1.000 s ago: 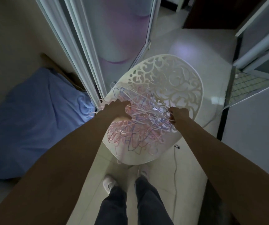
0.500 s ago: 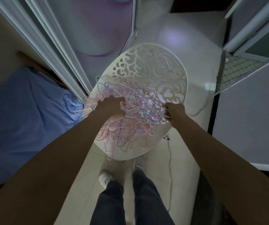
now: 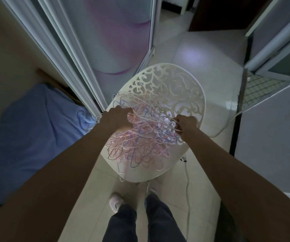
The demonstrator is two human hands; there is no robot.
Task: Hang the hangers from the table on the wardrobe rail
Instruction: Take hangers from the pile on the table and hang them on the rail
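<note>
While both hands work at the heap, the tangled pile of thin pink, blue and white plastic hangers (image 3: 140,137) lies on the nearer half of the white oval table with a cut-out scroll pattern (image 3: 184,84), spilling toward its near rim below both grips. The left hand (image 3: 118,117) rests on the pile's left side with fingers curled down into the strands; whether it actually clasps one I cannot tell. Across the pile, the right hand (image 3: 186,124) pinches a few pale hanger wires at the heap's right edge, fingers closed round them.

These hangers look light and springy, stiff enough to keep shape yet thin enough to bend or snap if yanked. Their hooks are interlocked, so pulling one would likely drag neighbours along. A hold at the neck just under a hook, with the other hand pressing the heap down, seems the safest way to free one. Smooth plastic may slip in a loose pinch.

Beyond the left grip stands the pale sliding wardrobe door (image 3: 116,41); no rail shows.
</note>
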